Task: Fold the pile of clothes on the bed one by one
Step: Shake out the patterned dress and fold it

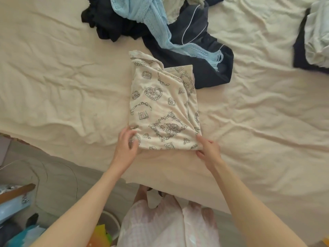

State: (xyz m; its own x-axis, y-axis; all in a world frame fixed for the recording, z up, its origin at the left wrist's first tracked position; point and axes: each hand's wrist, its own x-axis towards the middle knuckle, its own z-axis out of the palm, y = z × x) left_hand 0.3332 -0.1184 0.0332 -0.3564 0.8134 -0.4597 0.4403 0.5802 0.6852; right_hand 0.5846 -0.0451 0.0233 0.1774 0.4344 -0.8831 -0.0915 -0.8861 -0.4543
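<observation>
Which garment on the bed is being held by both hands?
The cream printed garment, gripped at its near corners by the left hand and right hand; the others lie untouched.

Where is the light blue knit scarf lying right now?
In the head view, the light blue knit scarf lies top centre on the bed, draped over the dark clothes pile, just beyond the printed cream garment.

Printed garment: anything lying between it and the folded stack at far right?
Head view: only bare wrinkled bedsheet between the printed garment and the folded stack; the dark pile sits farther up.
</observation>
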